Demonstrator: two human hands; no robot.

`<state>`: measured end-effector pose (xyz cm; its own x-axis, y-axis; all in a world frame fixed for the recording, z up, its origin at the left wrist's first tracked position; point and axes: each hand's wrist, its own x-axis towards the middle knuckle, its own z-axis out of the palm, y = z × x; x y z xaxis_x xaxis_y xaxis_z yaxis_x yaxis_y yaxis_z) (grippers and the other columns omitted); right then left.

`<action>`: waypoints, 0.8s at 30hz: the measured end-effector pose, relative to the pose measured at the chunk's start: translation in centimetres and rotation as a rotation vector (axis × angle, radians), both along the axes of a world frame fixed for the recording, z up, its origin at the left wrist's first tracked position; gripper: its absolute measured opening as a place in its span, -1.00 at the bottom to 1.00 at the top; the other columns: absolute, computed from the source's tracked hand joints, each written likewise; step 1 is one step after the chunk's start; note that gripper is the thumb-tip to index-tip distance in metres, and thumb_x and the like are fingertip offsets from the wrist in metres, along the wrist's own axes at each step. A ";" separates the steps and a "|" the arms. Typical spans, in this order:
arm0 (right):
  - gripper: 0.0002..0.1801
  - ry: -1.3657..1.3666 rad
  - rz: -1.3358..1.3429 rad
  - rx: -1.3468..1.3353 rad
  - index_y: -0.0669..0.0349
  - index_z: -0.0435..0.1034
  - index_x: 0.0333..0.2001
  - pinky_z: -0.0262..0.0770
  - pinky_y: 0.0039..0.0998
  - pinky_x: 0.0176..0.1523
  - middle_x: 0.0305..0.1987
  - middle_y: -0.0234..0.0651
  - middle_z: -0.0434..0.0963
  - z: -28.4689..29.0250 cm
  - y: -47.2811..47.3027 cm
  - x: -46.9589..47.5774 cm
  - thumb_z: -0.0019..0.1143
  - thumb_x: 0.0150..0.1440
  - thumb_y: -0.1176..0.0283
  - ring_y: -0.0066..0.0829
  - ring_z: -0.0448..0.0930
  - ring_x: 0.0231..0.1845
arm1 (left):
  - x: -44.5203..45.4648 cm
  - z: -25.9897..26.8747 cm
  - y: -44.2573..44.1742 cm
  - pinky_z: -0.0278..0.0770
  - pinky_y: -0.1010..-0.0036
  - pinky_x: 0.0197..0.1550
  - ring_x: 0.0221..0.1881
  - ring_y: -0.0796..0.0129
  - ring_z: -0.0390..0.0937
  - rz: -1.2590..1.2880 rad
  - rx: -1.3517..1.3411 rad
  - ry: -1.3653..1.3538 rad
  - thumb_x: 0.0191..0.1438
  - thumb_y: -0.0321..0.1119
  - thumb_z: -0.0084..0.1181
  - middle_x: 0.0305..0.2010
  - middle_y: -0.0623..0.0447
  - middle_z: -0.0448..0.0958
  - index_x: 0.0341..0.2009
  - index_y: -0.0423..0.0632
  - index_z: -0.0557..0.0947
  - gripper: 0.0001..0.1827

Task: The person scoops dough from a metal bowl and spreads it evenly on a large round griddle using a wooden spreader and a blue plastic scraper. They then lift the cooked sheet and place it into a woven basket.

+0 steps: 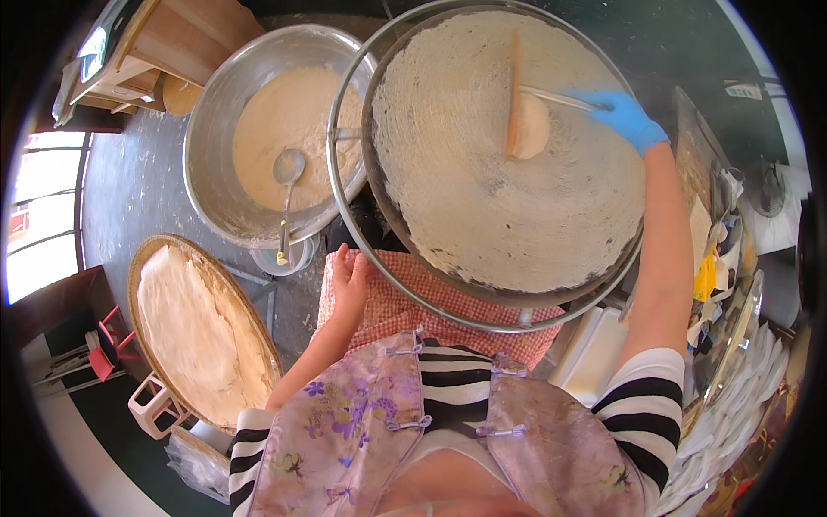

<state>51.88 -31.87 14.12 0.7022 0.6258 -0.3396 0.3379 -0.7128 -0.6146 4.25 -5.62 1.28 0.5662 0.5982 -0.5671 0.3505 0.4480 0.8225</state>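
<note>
My right hand (623,116), in a blue glove, grips the metal handle of a batter spreader (515,97). Its thin wooden blade stands on edge on a large round griddle (387,213). A thin layer of pale batter (465,220) covers most of the griddle, with ragged dark patches near the rim. Against the blade's right side sits a rounded lump of batter or dough (533,129). My bare left hand (350,278) rests over the red checked apron (413,278), close to the metal ring (352,226) around the griddle, and holds nothing.
Left of the griddle, a wide metal basin (213,129) holds batter and a ladle (289,171). A plastic tub (303,255) sits below its rim. Stacked thin flatbreads (187,323) lie on a round woven tray (139,258) at lower left. Cluttered goods and a white box (591,355) are at right.
</note>
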 end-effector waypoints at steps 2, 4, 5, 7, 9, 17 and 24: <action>-0.60 -0.056 -0.077 -0.060 0.07 0.38 0.03 0.40 -0.49 -0.09 -0.19 -0.39 0.54 0.5 -2.3 -1.3 -0.01 0.06 0.52 -0.56 0.47 -0.23 | -0.3 -0.1 0.2 0.48 0.49 -0.27 -0.31 0.39 0.47 -0.029 0.013 0.019 0.17 -0.30 -0.09 -0.15 -0.02 0.43 0.19 -0.18 0.08 -0.45; -0.58 -0.024 -0.155 -0.046 0.05 0.35 0.06 0.43 -0.52 -0.22 -0.27 -0.39 0.52 0.7 -4.0 -4.3 -0.01 0.07 0.51 -0.59 0.47 -0.35 | -0.4 -0.3 0.1 0.49 0.50 -0.29 -0.33 0.37 0.49 0.017 -0.057 -0.041 0.16 -0.27 -0.07 -0.15 -0.03 0.43 0.19 -0.18 0.08 -0.43; -0.57 -0.004 -0.266 -0.090 0.04 0.33 0.08 0.45 -0.54 -0.29 -0.32 -0.39 0.52 0.8 -4.9 -6.6 -0.01 0.08 0.50 -0.60 0.47 -0.42 | -0.6 -0.2 -0.1 0.49 0.50 -0.29 -0.33 0.36 0.49 0.003 -0.056 -0.027 0.16 -0.27 -0.07 -0.15 -0.03 0.43 0.19 -0.18 0.09 -0.43; -0.54 0.161 -0.481 -0.026 -0.03 0.29 0.12 0.42 -0.55 -0.47 -0.42 -0.40 0.48 0.6 -5.8 -11.9 -0.01 0.09 0.47 -0.62 0.44 -0.59 | -0.9 -0.1 -0.6 0.49 0.51 -0.30 -0.32 0.35 0.50 0.005 -0.137 -0.017 0.17 -0.27 -0.07 -0.16 -0.02 0.44 0.19 -0.17 0.10 -0.44; -0.53 0.167 -0.465 0.107 -0.07 0.26 0.13 0.42 -0.52 -0.50 -0.47 -0.36 0.48 0.4 -6.0 -17.5 -0.02 0.10 0.45 -0.60 0.43 -0.65 | -1.1 0.1 -1.2 0.48 0.53 -0.27 -0.29 0.38 0.50 -0.055 -0.141 -0.089 0.17 -0.26 -0.08 -0.16 0.01 0.44 0.19 -0.15 0.11 -0.45; -0.46 0.203 -0.571 -0.136 -0.09 0.13 0.21 0.47 -0.40 -0.40 -0.50 -0.12 0.50 4.1 -4.4 -33.5 -0.08 0.12 0.38 -0.43 0.56 -0.58 | -1.7 0.8 -3.4 0.46 0.52 -0.23 -0.27 0.38 0.50 -0.276 -0.183 -0.051 0.18 -0.23 -0.11 -0.12 0.03 0.41 0.17 -0.14 0.14 -0.48; -0.46 0.443 -0.755 0.340 0.09 0.06 0.24 0.43 -0.56 -0.57 -0.49 -0.31 0.46 2.7 -2.3 -42.6 -0.11 0.16 0.45 -0.58 0.47 -0.66 | -2.3 1.2 -4.9 0.46 0.53 -0.27 -0.28 0.36 0.50 -0.256 -0.264 0.002 0.18 -0.25 -0.12 -0.11 0.02 0.41 0.16 -0.11 0.15 -0.51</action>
